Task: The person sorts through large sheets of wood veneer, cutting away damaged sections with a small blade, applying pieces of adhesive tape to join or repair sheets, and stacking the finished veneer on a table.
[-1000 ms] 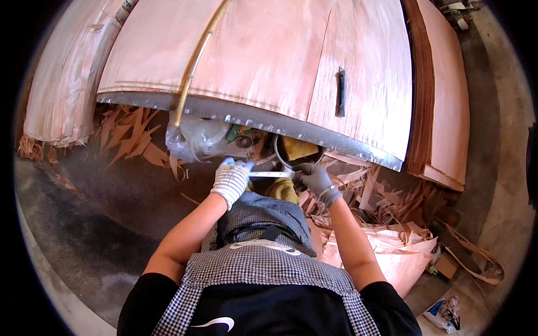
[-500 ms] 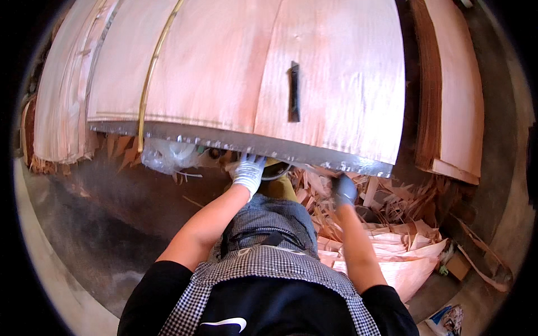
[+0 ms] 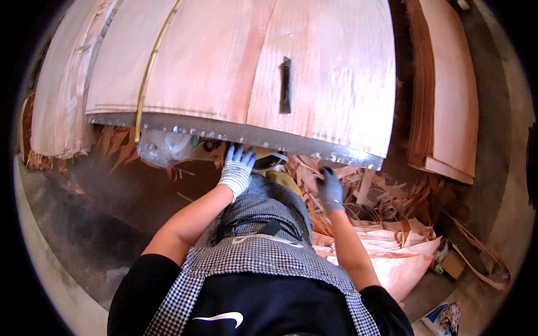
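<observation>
While our left hand (image 3: 237, 167) lies at the left side of the dark bowl (image 3: 269, 163), just below the front edge of the counter (image 3: 235, 132), its fingers are extended and slightly apart; whether they touch the rim, we cannot tell. Our right hand (image 3: 330, 190) is raised over veneer scraps (image 3: 386, 197), too blurred for us to tell if it is closed. We judge the step in hand to be handling at the bowl; a next move there would call for keeping clear of the counter's edge. Beyond, veneer sheets (image 3: 196, 61) carry a black strip (image 3: 286, 85) and a golden rod (image 3: 152, 59).
</observation>
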Available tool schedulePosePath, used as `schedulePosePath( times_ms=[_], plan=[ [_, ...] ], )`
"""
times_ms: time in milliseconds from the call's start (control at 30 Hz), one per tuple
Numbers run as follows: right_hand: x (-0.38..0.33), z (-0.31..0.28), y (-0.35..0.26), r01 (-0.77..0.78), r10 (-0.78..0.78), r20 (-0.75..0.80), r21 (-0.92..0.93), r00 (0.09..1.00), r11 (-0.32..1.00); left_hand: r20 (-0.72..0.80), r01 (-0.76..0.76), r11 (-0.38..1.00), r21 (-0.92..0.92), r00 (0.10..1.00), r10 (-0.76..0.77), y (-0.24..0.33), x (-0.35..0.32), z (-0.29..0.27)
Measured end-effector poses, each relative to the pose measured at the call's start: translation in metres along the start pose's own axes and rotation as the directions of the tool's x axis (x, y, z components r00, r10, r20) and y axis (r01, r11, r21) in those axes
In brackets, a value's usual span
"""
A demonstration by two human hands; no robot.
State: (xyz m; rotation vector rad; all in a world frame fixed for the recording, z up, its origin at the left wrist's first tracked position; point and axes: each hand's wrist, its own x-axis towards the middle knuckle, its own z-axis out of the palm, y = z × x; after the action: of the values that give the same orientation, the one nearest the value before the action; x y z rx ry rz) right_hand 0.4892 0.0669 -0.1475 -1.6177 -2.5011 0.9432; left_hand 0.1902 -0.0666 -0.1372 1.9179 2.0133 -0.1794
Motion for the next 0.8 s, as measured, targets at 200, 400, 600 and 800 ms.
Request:
schedulePosePath(
  times_ms=[200, 400, 600, 800],
  plan=[
    [0.062, 0.096, -0.113, 0.189, -0.141, 0.215, -0.225, 0.966, 0.956, 0.121, 0.058, 0.994, -0.096, 0.992, -0.046, -0.003, -0.031, 0.012],
    [0.059, 0.121, -0.121, 0.271, -0.233, 0.147, -0.355, 0.961, 0.895, 0.047, 0.118, 0.972, -0.203, 0.993, -0.111, -0.011, -0.027, 0.027],
    [0.045, 0.073, -0.144, 0.138, -0.118, 0.26, -0.061, 0.958, 0.989, 0.06, 0.392, 0.718, -0.575, 0.896, -0.44, 0.011, -0.059, 0.011],
    [-0.007, 0.079, -0.188, 0.128, -0.194, 0.277, 0.238, 0.941, 0.963, 0.639, 0.101, -0.987, -0.129, 0.77, -0.005, 0.001, -0.037, 0.062]
  ],
)
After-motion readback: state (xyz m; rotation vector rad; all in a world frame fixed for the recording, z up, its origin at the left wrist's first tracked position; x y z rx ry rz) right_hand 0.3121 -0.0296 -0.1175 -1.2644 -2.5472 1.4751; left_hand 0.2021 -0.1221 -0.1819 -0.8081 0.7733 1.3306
